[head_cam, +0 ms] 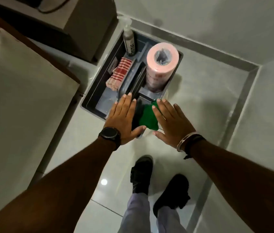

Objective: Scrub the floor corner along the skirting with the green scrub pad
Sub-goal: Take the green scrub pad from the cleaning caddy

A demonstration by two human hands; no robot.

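The green scrub pad (148, 117) lies in the near compartment of a grey cleaning caddy (90, 95) that stands on the floor. My left hand (123, 121) hovers flat above the caddy's near left part, fingers apart, holding nothing. My right hand (170, 122) hovers flat just right of the pad, its fingertips over the pad's edge, also empty. The floor corner (255, 68) with its grey skirting (200, 45) is at the upper right, away from both hands.
The caddy also holds a spray bottle (129, 39), a pink roll (161, 64) and a red checked cloth (118, 73). A grey box (82, 31) stands at the back left, a pale cabinet (23, 98) on the left. My feet (158, 182) stand on glossy tiles.
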